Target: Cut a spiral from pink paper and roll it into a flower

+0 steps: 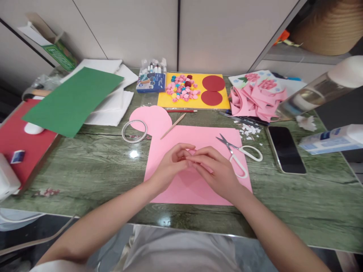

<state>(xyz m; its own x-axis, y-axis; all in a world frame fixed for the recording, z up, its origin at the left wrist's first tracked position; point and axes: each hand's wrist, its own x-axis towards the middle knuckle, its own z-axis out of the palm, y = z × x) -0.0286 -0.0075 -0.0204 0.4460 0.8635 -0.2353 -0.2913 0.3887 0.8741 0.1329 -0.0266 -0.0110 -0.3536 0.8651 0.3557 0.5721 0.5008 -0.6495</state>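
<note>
Over a pink sheet (195, 192), my left hand (173, 162) and my right hand (217, 168) meet at the fingertips. Both are closed around a small pink piece (192, 152), mostly hidden by the fingers. Scissors (231, 147) with white handles lie with blades slightly apart on the sheet's right side, beside my right hand. Pink paper circles (154, 118) overlap the sheet's upper left corner, with a roll of tape (134, 131) on their edge. A wooden stick (173, 125) and a red pencil (181, 111) lie above the sheet.
A yellow sheet (195, 104) at the back bears several small colored balls and two red circles. Pink scraps (252, 100), a phone (286, 149) and bottles stand or lie right. Green paper (73, 100), white paper and a red sheet (22, 139) are left; a marker box (151, 81) is behind.
</note>
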